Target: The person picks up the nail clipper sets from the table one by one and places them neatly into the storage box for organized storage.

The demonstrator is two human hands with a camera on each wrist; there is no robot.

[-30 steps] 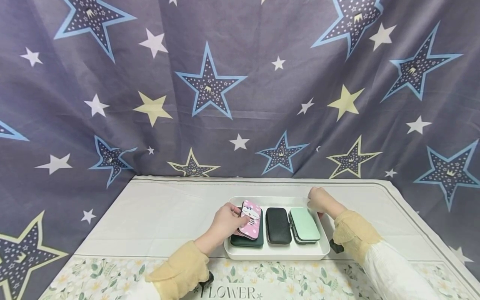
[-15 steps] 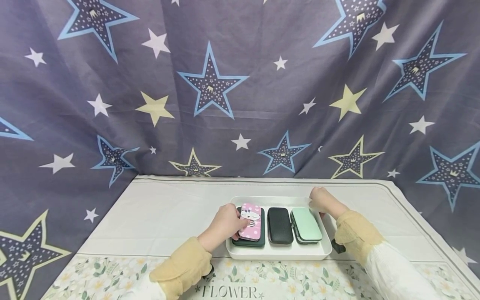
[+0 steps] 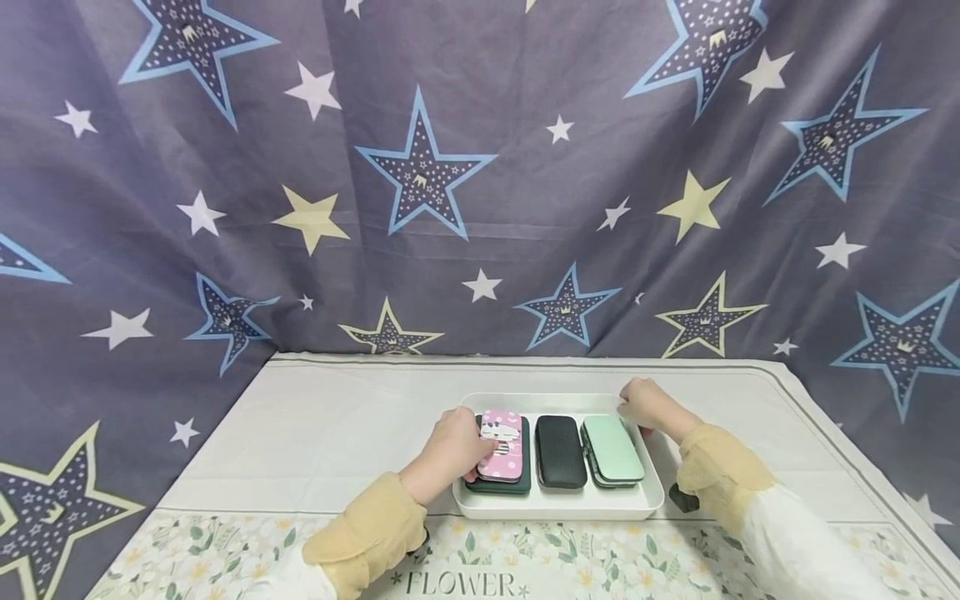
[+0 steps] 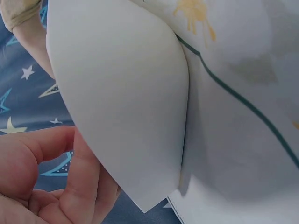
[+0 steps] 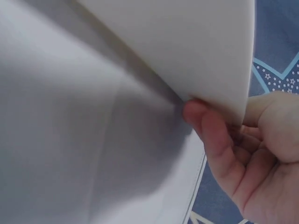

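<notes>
A small pink flat case (image 3: 501, 423) with a cartoon cat and white dots lies on a larger dark green case (image 3: 527, 458) at the left end of a white tray (image 3: 558, 510). My left hand (image 3: 450, 446) holds the pink case, thumb on its face and fingers along its left side. In the left wrist view the tray's outer wall (image 4: 121, 93) hides the case, and the left hand (image 4: 70, 182) shows beside it. My right hand (image 3: 647, 406) grips the tray's far right corner. Thumb and fingers pinch the tray wall (image 5: 196, 46) in the right wrist view.
Inside the tray, a black case (image 3: 561, 452) lies in the middle and a mint green case (image 3: 613, 448) at the right, on top of another thin case. A pale tablecloth (image 3: 360, 417) with a floral front band is underneath. A starry curtain (image 3: 510, 192) hangs behind.
The pink case has gone from tilted to lying flatter and straighter over the dark green case, my left hand still on it. My right hand keeps its place at the tray corner.
</notes>
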